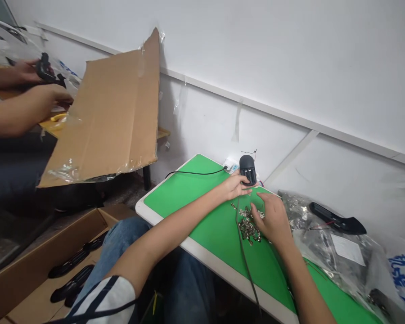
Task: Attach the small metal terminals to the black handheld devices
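Note:
My left hand (235,186) is closed around a dark plastic housing (247,163) with a rounded top and a slotted lower part like a battery compartment. Thin wires stick up from the housing's top. Over the green table top, my right hand (272,218) is beside a heap of small shiny metal pieces (249,227). Its thumb and fingers are apart, and nothing shows between them. Some of the pieces are hidden behind that hand. A thin grey cable (243,252) runs past the heap and over the table's front edge.
A cardboard sheet (114,108) stands at the left, beside a co-worker's hands (50,96) and a black part. Below, a cardboard box (30,270) contains black parts. Plastic bags (327,238) with a long black handle-like piece (337,219) lie right. A white plug (230,164) is by the wall.

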`<state>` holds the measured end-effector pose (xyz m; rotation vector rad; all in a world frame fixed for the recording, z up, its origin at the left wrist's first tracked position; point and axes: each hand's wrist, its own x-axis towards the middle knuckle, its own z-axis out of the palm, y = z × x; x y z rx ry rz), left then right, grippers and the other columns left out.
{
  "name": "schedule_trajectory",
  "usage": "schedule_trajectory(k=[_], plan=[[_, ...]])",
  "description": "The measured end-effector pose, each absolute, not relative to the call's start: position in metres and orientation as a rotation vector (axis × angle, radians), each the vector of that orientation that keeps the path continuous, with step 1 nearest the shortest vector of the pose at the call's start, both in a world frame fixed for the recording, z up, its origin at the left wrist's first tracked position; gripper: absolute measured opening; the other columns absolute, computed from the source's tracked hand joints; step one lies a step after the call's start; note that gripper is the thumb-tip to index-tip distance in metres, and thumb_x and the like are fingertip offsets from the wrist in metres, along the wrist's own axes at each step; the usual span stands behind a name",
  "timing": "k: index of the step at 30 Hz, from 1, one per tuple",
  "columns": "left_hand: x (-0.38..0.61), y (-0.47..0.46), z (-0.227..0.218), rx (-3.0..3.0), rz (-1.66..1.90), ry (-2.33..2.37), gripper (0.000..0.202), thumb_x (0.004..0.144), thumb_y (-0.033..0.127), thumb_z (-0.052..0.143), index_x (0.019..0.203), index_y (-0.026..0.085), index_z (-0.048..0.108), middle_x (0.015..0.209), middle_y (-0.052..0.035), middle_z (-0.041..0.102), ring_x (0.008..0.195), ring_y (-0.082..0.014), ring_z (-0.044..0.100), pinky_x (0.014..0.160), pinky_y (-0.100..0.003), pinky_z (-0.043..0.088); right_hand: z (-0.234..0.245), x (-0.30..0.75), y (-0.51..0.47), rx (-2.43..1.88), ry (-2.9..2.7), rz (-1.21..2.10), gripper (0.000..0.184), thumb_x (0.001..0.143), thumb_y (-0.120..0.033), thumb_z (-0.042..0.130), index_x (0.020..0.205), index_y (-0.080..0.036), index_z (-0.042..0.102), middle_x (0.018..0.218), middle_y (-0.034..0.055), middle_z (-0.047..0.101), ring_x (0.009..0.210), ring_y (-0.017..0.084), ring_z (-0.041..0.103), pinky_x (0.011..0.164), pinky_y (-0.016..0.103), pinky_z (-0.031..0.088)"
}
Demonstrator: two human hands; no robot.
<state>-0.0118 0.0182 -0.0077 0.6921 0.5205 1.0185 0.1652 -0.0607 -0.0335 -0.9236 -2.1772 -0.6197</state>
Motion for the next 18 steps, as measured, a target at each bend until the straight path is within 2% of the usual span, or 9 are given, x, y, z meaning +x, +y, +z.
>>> schedule_trajectory(k=[7, 12, 18], plan=[[-0.017, 0.025, -0.012, 0.696, 1.079, 0.581, 0.072, 0.055, 0.003, 0.055, 0.122, 0.032, 0.046, 0.098, 0.0012, 0.068, 0.086, -0.0188, 0.074, 0.087, -0.038, 0.052, -0.044, 0.162, -0.058, -1.088, -2.272, -0.443, 0.034, 0.1, -0.037, 0.056, 0.127, -0.017, 0.058, 0.121, 0.0182, 0.064, 0.115, 0.035, 0.058, 0.097, 0.057, 0.051], [-0.02, 0.027, -0.013, 0.73, 1.158, 0.633, 0.078, 0.055, 0.006, 0.052, 0.128, 0.032, 0.046, 0.102, 0.0002, 0.069, 0.087, -0.0187, 0.075, 0.081, -0.033, 0.052, -0.049, 0.157, -0.059, -1.134, -2.309, -0.267, 0.043, 0.099, -0.042, 0.059, 0.135, -0.019, 0.055, 0.131, 0.017, 0.062, 0.122, 0.034, 0.057, 0.101, 0.056, 0.052], [-0.024, 0.029, -0.011, 0.778, 1.224, 0.618, 0.068, 0.057, 0.014, 0.055, 0.123, 0.03, 0.048, 0.099, -0.0001, 0.07, 0.084, -0.0202, 0.074, 0.072, -0.029, 0.05, -0.047, 0.153, -0.063, -1.142, -2.374, -0.073, 0.032, 0.102, -0.042, 0.056, 0.125, -0.021, 0.062, 0.122, 0.0135, 0.067, 0.116, 0.031, 0.06, 0.099, 0.052, 0.053]])
